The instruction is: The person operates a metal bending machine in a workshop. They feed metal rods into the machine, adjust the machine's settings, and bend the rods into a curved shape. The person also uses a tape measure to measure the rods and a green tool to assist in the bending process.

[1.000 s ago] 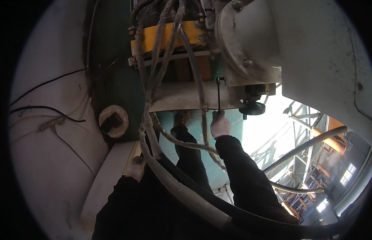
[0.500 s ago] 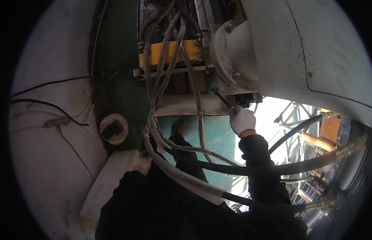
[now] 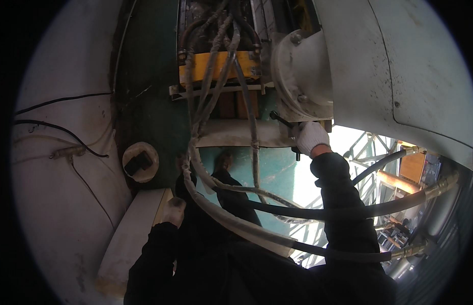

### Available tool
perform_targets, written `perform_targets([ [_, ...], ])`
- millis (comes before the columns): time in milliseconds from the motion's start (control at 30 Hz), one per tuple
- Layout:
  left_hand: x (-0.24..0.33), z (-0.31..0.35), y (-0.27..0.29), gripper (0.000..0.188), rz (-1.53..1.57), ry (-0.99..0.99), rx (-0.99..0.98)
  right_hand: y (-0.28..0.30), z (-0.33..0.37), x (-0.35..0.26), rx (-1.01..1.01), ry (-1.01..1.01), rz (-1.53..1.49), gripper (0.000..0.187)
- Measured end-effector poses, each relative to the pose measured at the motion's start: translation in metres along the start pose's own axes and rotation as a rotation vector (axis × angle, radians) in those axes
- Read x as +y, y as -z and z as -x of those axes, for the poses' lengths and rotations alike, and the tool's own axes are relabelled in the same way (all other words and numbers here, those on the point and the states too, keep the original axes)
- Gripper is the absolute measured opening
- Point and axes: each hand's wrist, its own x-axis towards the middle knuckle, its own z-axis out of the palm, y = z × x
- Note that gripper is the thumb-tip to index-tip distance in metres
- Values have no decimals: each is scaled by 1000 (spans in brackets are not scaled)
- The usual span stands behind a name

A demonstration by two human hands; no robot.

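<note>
My right hand (image 3: 312, 138), in a white knitted glove, is closed around the handle of a dark wrench (image 3: 281, 119). The wrench's open head points up and left, beside the lower edge of a pale bolted flange (image 3: 292, 76). A short dark rod end (image 3: 297, 154) sticks out below the glove; I cannot tell whether it belongs to the wrench. My left hand (image 3: 173, 210) is low on the left, by the edge of a long white block (image 3: 135, 223). Shadow hides its fingers, so whether it grips the edge is unclear.
Several wrapped hoses (image 3: 216, 203) run down from a yellow machine part (image 3: 211, 66) and cross right in front of my body. A white beam (image 3: 241, 133) spans the green floor (image 3: 267, 168). At left stands a round pale stub (image 3: 141, 161). Bright steel framework (image 3: 368, 147) shows at right.
My right hand has shifted slightly right and up, against the dark part under the flange, still holding the wrench. My left hand has moved slightly left and down along the block's edge.
</note>
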Motion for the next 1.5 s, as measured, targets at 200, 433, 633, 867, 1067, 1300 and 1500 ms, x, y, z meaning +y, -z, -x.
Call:
perform_targets([
  [200, 19, -3, 8, 22, 200, -56, 158, -11, -9, -5, 23, -66, 9, 32],
  [433, 47, -5, 37, 14, 374, 139, 0, -35, 3, -5, -3, -6, 15, 31],
  [633, 45, -6, 33, 12, 278, 210, 1, -65, 24, -13, 123, -12, 25, 28],
  [867, 33, -18, 24, 22, -303, -136, -52, -133, 41, -1, 182, -46, -168, 25],
  [1067, 52, -23, 26, 24, 137, 139, -107, -279, 13, -37, 205, -230, -422, 38],
  [1300, 48, -12, 33, 29, -193, -27, -191, -253, 51, -15, 157, -122, -543, 36],
  [1500, 52, -23, 46, 40, 239, 131, 33, -194, 193, 18, 310, -86, -596, 21],
])
